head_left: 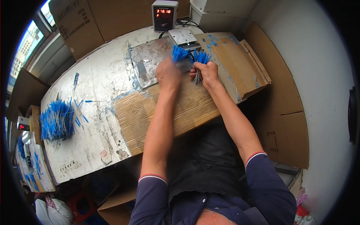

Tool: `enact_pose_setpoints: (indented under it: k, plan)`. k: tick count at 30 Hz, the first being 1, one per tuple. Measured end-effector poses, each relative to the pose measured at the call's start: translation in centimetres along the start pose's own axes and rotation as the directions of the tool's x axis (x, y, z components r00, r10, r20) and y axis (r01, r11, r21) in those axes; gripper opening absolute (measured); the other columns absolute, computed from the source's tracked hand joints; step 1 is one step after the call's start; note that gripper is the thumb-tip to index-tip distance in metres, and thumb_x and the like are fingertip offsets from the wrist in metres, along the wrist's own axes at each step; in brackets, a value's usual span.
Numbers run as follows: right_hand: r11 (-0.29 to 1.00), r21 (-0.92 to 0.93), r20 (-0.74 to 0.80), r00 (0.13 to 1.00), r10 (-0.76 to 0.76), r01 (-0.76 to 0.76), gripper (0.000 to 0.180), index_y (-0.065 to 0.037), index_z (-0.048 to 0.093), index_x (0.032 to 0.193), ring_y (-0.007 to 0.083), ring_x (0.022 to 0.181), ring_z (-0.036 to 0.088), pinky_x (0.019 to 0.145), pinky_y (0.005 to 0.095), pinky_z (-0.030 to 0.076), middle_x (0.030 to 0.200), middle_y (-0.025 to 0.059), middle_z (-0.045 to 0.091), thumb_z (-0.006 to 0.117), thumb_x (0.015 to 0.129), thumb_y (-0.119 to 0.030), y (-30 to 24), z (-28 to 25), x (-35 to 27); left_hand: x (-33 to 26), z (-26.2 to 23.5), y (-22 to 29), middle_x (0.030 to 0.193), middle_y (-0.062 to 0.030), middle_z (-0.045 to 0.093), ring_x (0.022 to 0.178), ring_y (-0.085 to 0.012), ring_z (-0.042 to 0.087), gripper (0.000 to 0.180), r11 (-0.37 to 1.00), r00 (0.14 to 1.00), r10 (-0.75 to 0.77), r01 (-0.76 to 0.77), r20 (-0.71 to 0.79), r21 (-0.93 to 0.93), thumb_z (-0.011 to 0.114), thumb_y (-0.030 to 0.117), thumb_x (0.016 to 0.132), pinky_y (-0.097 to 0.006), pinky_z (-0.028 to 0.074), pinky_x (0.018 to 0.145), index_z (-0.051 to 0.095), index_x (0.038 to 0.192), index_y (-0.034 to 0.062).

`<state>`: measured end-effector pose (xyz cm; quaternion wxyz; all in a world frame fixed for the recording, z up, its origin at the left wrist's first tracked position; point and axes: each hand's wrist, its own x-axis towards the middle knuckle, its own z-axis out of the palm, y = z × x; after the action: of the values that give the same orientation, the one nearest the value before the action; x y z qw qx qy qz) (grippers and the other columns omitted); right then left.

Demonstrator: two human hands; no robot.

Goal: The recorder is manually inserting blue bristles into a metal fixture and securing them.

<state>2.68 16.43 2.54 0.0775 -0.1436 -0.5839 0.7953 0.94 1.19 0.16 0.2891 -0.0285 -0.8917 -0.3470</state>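
My right hand (207,72) is closed round a bundle of thin silvery wires with blue sleeves (202,57). The blue ends stick up above the fingers, and the bare wire ends fan out below. Just to its left, my left hand (168,73) is curled and blurred by motion. A second blue-sleeved bundle (180,53) spreads from its fingertip side and looks gripped there, though the fingers are smeared. Both hands are above the near edge of a worn metal plate (148,56), in front of a small metal-topped device (182,37).
A counter with a red display (164,17) stands at the back. Blue-sleeved wires are heaped (57,120) at the left, with loose ones beside them and a pen (76,80) behind. Taped cardboard (150,112) covers the near edge; a cardboard box (232,62) sits right.
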Motion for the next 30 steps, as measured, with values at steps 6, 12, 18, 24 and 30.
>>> enact_pose_setpoints:
  k: [6, 12, 18, 24, 30]
  plan:
    - [0.982, -0.185, -0.143, 0.990, 0.011, -0.038, 0.008, 0.007, 0.060, 0.081, 0.0237, 0.052, 0.067, 0.043, 0.0348, 0.059, 0.071, 0.0154, 0.066, 0.066, 0.080, 0.003, -0.8, 1.3, 0.4, 0.3, -0.5, -0.1, 0.085, -0.0209, 0.068, 0.084, -0.0421, 0.066, 0.010, 0.986, 0.985, -0.148, 0.141, -0.083, -0.086, 0.062, 0.005, 0.084, -0.052, 0.049, 0.075, 0.062, 0.093, 0.0030]
    - [0.945, -0.328, -0.197, 0.978, -0.061, -0.007, 0.005, 0.006, 0.060, 0.080, 0.0234, 0.050, 0.066, 0.042, 0.0352, 0.058, 0.068, 0.0161, 0.065, 0.064, 0.081, 0.003, -0.7, 2.5, 1.2, 0.3, -0.2, -0.1, 0.083, -0.0213, 0.068, 0.082, -0.0424, 0.066, 0.008, 0.983, 0.982, -0.158, 0.146, -0.104, -0.107, 0.063, 0.007, 0.086, -0.052, 0.048, 0.073, 0.063, 0.092, 0.0037]
    - [0.932, -0.362, -0.198, 0.978, -0.071, -0.006, 0.005, 0.007, 0.060, 0.080, 0.0244, 0.051, 0.068, 0.042, 0.0361, 0.058, 0.069, 0.0163, 0.066, 0.064, 0.081, 0.004, -0.8, 3.1, 1.2, 0.3, -0.2, -0.2, 0.083, -0.0211, 0.067, 0.082, -0.0420, 0.065, 0.008, 0.983, 0.980, -0.150, 0.134, -0.134, -0.124, 0.063, 0.008, 0.086, -0.052, 0.048, 0.073, 0.063, 0.093, 0.0040]
    - [0.927, -0.376, -0.206, 0.976, -0.077, -0.007, 0.005, 0.009, 0.060, 0.081, 0.0267, 0.054, 0.070, 0.044, 0.0373, 0.060, 0.071, 0.0180, 0.067, 0.063, 0.081, 0.005, -0.9, 3.2, 1.0, 0.3, -0.3, -0.2, 0.084, -0.0210, 0.067, 0.083, -0.0417, 0.065, 0.009, 0.981, 0.979, -0.161, 0.145, -0.126, -0.126, 0.065, 0.010, 0.086, -0.052, 0.048, 0.075, 0.063, 0.093, 0.0043]
    - [0.924, -0.380, -0.216, 0.975, -0.055, -0.032, 0.006, 0.009, 0.059, 0.083, 0.0271, 0.053, 0.070, 0.044, 0.0371, 0.060, 0.071, 0.0183, 0.067, 0.064, 0.081, 0.006, -1.0, 3.3, 1.2, 0.2, -0.2, -0.1, 0.085, -0.0207, 0.067, 0.084, -0.0416, 0.064, 0.008, 0.982, 0.979, -0.150, 0.132, -0.141, -0.132, 0.064, 0.009, 0.087, -0.052, 0.048, 0.075, 0.064, 0.093, 0.0044]
